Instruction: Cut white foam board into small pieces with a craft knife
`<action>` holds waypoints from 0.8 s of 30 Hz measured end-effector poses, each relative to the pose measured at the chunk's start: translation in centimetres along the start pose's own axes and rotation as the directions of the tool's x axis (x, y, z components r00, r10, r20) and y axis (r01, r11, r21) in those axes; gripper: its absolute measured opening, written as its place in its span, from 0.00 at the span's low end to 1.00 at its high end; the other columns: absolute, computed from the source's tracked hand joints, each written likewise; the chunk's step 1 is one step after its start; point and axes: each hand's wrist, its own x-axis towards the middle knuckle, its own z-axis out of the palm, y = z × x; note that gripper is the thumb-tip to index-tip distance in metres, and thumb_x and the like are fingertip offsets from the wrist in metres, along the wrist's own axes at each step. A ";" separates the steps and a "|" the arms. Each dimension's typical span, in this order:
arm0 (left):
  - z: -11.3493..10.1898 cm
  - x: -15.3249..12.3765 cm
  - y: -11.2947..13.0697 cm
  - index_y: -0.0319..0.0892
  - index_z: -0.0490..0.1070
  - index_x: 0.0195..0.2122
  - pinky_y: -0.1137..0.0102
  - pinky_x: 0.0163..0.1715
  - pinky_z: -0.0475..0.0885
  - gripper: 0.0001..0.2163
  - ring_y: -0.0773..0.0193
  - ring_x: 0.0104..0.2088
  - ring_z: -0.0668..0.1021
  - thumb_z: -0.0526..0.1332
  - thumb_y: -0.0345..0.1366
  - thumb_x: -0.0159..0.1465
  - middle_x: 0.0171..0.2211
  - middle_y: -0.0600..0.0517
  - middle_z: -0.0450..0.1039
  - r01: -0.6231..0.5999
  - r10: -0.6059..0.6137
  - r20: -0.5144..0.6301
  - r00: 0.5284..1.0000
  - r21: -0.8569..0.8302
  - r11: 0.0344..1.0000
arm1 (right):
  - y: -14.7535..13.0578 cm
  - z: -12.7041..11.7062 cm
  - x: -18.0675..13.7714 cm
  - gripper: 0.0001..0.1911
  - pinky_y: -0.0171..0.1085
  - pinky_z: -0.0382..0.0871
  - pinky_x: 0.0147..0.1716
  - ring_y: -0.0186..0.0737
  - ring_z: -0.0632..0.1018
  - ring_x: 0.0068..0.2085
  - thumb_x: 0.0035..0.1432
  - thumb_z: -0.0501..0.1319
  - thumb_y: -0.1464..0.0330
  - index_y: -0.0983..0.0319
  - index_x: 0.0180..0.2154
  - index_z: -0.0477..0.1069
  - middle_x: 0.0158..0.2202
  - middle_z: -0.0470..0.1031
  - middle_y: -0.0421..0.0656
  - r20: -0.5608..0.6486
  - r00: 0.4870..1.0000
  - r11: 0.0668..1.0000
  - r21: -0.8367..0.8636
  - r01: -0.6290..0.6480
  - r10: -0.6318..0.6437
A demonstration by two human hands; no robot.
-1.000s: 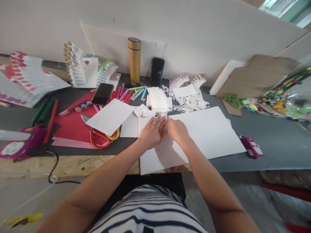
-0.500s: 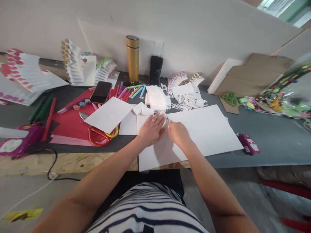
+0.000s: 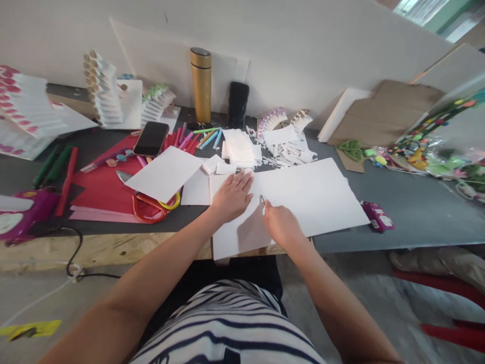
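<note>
Two hands at work, mid-frame, both yours. Your left hand (image 3: 233, 197) lies flat near the centre, fingers extended, palm down, grasping nothing; it rests on one large white sheet (image 3: 314, 192). Your right hand (image 3: 282, 225), just right of centre, is clenched around one slim tool (image 3: 262, 199); a dark tip shows beyond the fingers, the rest hidden in your grip. Cannot tell whether the tip touches the sheet.

The sheet spreads from centre to right of centre, its near corner at the tabletop's front edge. Left of centre: one white card (image 3: 166, 174), tilted across scissors (image 3: 151, 219), of which one red and one yellow handle loop show. One black phone (image 3: 151, 139) lies above the card.

Upper centre: one gold bottle (image 3: 201, 91), upright, and one black upright object (image 3: 238, 104) beside it. Below these, one white stack (image 3: 240, 146); layers too blurred to count. White scraps (image 3: 290, 156) to its right, too many to count.

Brown-tipped paper pieces: two, one upper left (image 3: 108, 96), one right of upper centre (image 3: 301, 120). Purple-tipped piece (image 3: 272, 121): one. Magenta devices: two, one left edge (image 3: 32, 215), one right of your sheet (image 3: 378, 216).
</note>
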 end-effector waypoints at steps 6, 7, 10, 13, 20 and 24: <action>-0.2 0.1 0.0 0.32 0.49 0.73 0.54 0.72 0.48 0.29 0.53 0.74 0.51 0.37 0.43 0.75 0.74 0.46 0.46 -0.003 0.003 0.029 1.000 0.001 1.000 | 0.3 1.2 -2.1 0.26 0.37 0.73 0.38 0.48 0.84 0.44 0.71 0.45 0.75 0.76 0.66 0.60 0.39 0.82 0.58 0.027 1.000 0.999 -0.031 0.008 -0.007; -0.2 0.1 0.0 0.32 0.49 0.73 0.54 0.72 0.48 0.29 0.53 0.74 0.51 0.37 0.43 0.75 0.74 0.47 0.45 -0.002 0.002 0.033 0.999 -0.002 1.000 | 0.4 1.4 -2.4 0.26 0.37 0.73 0.37 0.49 0.84 0.43 0.71 0.45 0.75 0.76 0.66 0.60 0.39 0.82 0.59 0.023 1.000 0.999 -0.035 0.013 -0.012; -0.1 0.1 0.0 0.33 0.49 0.73 0.54 0.72 0.47 0.29 0.53 0.74 0.51 0.37 0.42 0.75 0.74 0.47 0.45 0.000 0.000 0.031 1.000 -0.008 1.000 | 0.5 2.0 -3.4 0.26 0.38 0.74 0.37 0.49 0.84 0.42 0.70 0.45 0.76 0.76 0.65 0.61 0.38 0.81 0.60 0.033 0.999 0.999 -0.041 0.017 -0.016; 0.1 0.1 0.0 0.32 0.50 0.72 0.54 0.72 0.48 0.29 0.52 0.74 0.51 0.37 0.42 0.75 0.74 0.46 0.46 0.000 0.000 0.019 1.000 -0.010 1.000 | 0.4 2.3 -4.4 0.28 0.39 0.74 0.37 0.50 0.84 0.42 0.67 0.46 0.79 0.77 0.66 0.60 0.38 0.81 0.60 0.052 0.999 0.999 -0.042 0.018 -0.016; 0.1 0.3 -0.1 0.36 0.49 0.73 0.54 0.72 0.47 0.28 0.53 0.74 0.51 0.39 0.42 0.74 0.74 0.47 0.46 0.005 -0.005 0.035 0.999 -0.017 1.000 | 0.3 3.1 -6.5 0.28 0.39 0.75 0.38 0.50 0.84 0.41 0.66 0.47 0.80 0.78 0.66 0.60 0.38 0.81 0.61 0.036 0.999 0.998 -0.056 0.024 -0.022; 0.2 0.4 -0.1 0.34 0.48 0.73 0.54 0.71 0.48 0.29 0.52 0.73 0.52 0.39 0.42 0.74 0.74 0.46 0.45 -0.001 0.001 0.034 0.999 0.001 1.000 | 0.2 3.6 -7.5 0.27 0.40 0.75 0.39 0.50 0.84 0.42 0.66 0.48 0.78 0.77 0.65 0.61 0.38 0.81 0.61 0.025 1.000 0.999 -0.037 0.012 -0.011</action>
